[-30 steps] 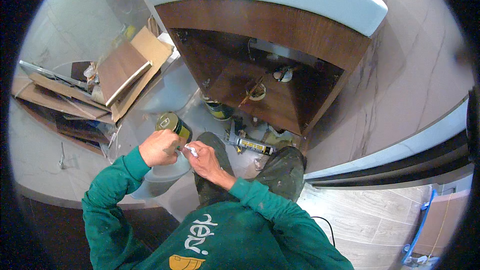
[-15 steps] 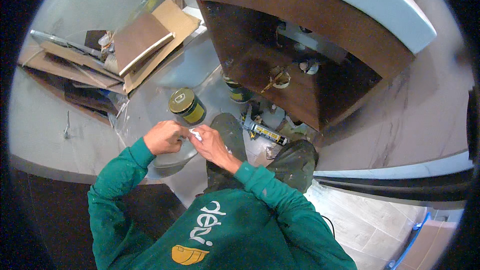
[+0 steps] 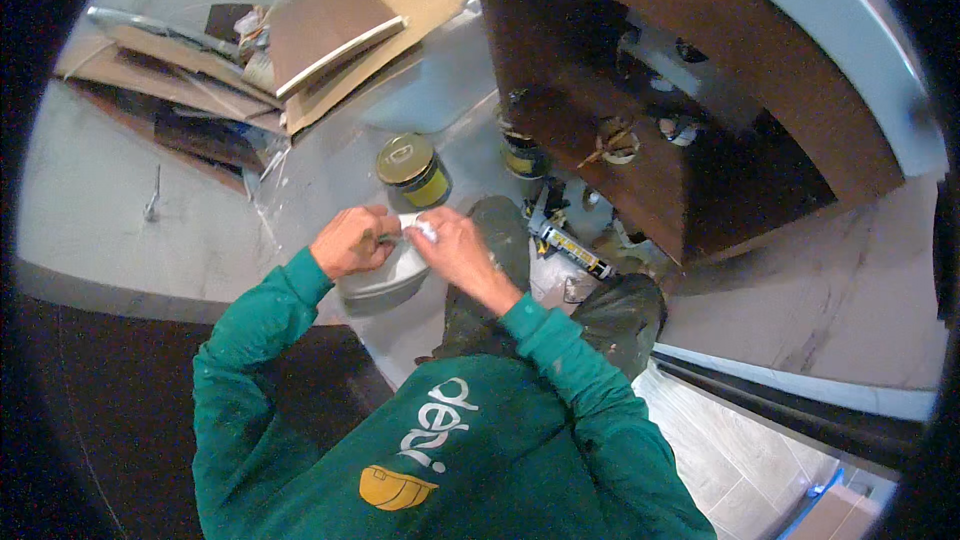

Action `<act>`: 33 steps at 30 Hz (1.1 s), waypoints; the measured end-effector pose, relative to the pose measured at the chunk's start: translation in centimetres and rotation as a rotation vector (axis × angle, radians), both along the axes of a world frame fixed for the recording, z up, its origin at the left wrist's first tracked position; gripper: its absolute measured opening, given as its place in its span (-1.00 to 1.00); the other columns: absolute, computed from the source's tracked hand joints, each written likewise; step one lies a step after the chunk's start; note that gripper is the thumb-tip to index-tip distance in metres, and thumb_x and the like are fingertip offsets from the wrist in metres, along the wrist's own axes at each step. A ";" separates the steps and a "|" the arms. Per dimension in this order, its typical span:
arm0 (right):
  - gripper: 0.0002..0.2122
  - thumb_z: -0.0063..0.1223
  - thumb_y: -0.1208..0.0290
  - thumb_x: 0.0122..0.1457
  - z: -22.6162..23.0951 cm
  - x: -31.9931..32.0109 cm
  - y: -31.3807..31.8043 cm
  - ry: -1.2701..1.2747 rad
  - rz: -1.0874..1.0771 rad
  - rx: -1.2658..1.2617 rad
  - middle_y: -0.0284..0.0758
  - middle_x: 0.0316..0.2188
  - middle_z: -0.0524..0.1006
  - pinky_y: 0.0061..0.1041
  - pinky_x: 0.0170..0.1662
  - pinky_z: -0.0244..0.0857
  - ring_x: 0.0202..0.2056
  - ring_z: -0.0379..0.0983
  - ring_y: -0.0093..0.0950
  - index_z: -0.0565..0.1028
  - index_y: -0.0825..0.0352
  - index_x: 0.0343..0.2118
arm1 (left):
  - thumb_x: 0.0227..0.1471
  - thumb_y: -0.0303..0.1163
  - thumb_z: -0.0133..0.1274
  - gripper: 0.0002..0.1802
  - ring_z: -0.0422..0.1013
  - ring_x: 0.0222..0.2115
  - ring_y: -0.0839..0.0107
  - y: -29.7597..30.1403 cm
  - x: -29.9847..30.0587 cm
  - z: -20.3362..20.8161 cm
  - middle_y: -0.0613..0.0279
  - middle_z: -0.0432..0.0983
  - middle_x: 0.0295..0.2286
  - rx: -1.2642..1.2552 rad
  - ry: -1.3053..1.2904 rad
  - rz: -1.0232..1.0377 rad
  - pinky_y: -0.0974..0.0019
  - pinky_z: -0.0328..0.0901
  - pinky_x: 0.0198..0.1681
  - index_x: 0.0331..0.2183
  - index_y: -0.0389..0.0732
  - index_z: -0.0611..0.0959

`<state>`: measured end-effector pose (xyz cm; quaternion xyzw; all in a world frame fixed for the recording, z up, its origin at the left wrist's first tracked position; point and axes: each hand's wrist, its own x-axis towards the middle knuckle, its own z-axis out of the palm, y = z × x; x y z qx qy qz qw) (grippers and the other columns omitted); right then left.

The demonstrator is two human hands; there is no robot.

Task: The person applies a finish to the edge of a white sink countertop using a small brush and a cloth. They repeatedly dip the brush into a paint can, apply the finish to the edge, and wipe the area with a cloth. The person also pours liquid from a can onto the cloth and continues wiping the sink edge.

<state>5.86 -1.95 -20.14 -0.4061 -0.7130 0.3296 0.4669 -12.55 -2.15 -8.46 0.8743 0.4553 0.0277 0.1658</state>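
Observation:
My right hand (image 3: 462,250) pinches a small crumpled white wipe (image 3: 426,231) in front of me. Close beside it on the left, my left hand (image 3: 355,240) is closed with curled fingers, its index fingertip meeting the edge of the wipe. Whether the left fingers hold anything else is hidden. Just beyond both hands stands a round can (image 3: 412,170) with a gold lid and a dark and yellow side. Beneath the hands shows a pale, smooth, rounded object (image 3: 385,285), partly covered by them.
A caulking gun (image 3: 572,248) with a tube lies right of my knee. Behind it is a second can (image 3: 522,155). A dark brown cabinet (image 3: 560,120) with pipe holes fills the right. Boards and cardboard (image 3: 330,30) are piled far left, near a small metal tool (image 3: 152,202).
The view has shifted, so the can, cabinet and boards sit further right and higher. Both hands stay together at the white wipe, which remains in my right fingers.

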 end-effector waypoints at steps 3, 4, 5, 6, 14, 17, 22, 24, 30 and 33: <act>-0.72 0.20 0.20 0.13 0.2 1.7 2.4 0.050 0.028 -0.031 -0.08 -0.26 0.61 -0.25 -0.12 0.44 -0.23 0.56 -0.10 0.63 0.33 -0.25 | -0.16 -0.43 0.16 -0.72 0.46 -0.39 -0.06 0.6 -2.4 -4.2 0.01 0.48 -0.47 0.054 -0.150 0.100 0.00 0.38 -0.31 -0.28 -0.15 0.65; -0.73 0.22 0.22 0.14 0.4 2.9 3.0 0.032 -0.004 -0.052 -0.10 -0.29 0.63 -0.32 -0.17 0.46 -0.27 0.60 -0.22 0.63 0.34 -0.23 | -0.14 -0.42 0.16 -0.72 0.46 -0.39 -0.05 1.2 -3.1 -5.8 0.01 0.47 -0.46 0.102 -0.201 0.111 0.00 0.37 -0.32 -0.27 -0.15 0.64; -0.75 0.24 0.26 0.14 0.7 4.2 3.4 0.181 0.011 -0.192 -0.21 -0.32 0.66 -0.44 -0.23 0.46 -0.32 0.60 -0.42 0.63 0.35 -0.24 | -0.13 -0.40 0.17 -0.72 0.47 -0.37 -0.03 1.8 -3.8 -7.5 0.01 0.49 -0.41 0.061 -0.259 0.162 0.02 0.37 -0.30 -0.26 -0.17 0.64; -0.76 0.16 0.28 0.23 1.1 5.6 4.0 0.243 0.059 -0.384 -0.35 -0.28 0.66 -0.56 -0.19 0.38 -0.30 0.49 -0.64 0.63 0.36 -0.20 | -0.12 -0.40 0.17 -0.72 0.47 -0.36 -0.02 2.2 -4.2 -9.5 0.01 0.49 -0.40 0.070 -0.319 0.214 0.03 0.37 -0.30 -0.26 -0.17 0.64; -0.77 0.08 0.38 0.25 4.8 18.4 -0.5 0.919 0.122 -0.672 -0.16 -0.20 0.63 -0.52 -0.18 0.42 -0.30 0.54 -0.51 0.53 0.39 -0.10 | -0.08 -0.29 0.15 -0.69 0.50 -0.23 -0.04 6.5 -1.4 -24.6 -0.06 0.58 -0.30 0.297 -0.524 0.570 0.09 0.37 -0.12 -0.24 -0.18 0.63; -0.79 0.14 0.42 0.21 5.3 20.7 -3.1 0.898 -0.011 -0.635 -0.22 -0.27 0.62 -0.53 -0.27 0.44 -0.35 0.52 -0.51 0.52 0.39 -0.13 | -0.06 -0.26 0.13 -0.69 0.50 -0.23 -0.06 7.6 -0.5 -27.5 -0.08 0.59 -0.30 0.341 -0.500 0.627 0.03 0.37 -0.12 -0.24 -0.18 0.62; -0.79 0.16 0.39 0.20 5.9 21.9 -5.8 1.023 -0.051 -0.634 -0.21 -0.33 0.62 -0.52 -0.31 0.44 -0.40 0.52 -0.47 0.52 0.36 -0.16 | 0.05 -0.15 0.04 -0.64 0.50 -0.29 -0.16 9.1 0.2 -27.3 -0.24 0.57 -0.36 0.098 -0.086 0.696 -0.12 0.36 -0.17 -0.31 -0.28 0.57; -0.75 0.12 0.33 0.18 6.0 21.9 -6.2 1.043 -0.077 -0.647 -0.20 -0.30 0.58 -0.48 -0.42 0.39 -0.46 0.46 -0.46 0.50 0.35 -0.15 | 0.09 -0.12 -0.01 -0.62 0.50 -0.33 -0.20 10.6 0.2 -26.0 -0.27 0.56 -0.38 0.149 -0.047 0.679 -0.17 0.35 -0.19 -0.34 -0.30 0.56; -0.67 0.03 0.38 0.12 5.8 22.3 -6.5 1.263 -0.026 -0.697 -0.17 -0.19 0.58 -0.35 -0.06 0.42 -0.18 0.52 -0.32 0.48 0.41 -0.07 | 0.11 -0.15 -0.06 -0.61 0.46 -0.21 -0.18 16.3 2.4 -25.2 -0.32 0.52 -0.25 0.215 -0.088 0.561 -0.16 0.30 -0.11 -0.30 -0.32 0.60; -0.67 0.11 0.43 0.14 6.1 22.8 -7.1 1.264 -0.040 -0.617 -0.17 -0.20 0.60 -0.37 -0.08 0.46 -0.20 0.56 -0.35 0.48 0.40 -0.03 | 0.07 -0.19 0.00 -0.64 0.43 -0.18 -0.19 17.7 2.3 -27.6 -0.30 0.49 -0.20 0.185 -0.012 0.474 -0.15 0.29 -0.08 -0.27 -0.32 0.60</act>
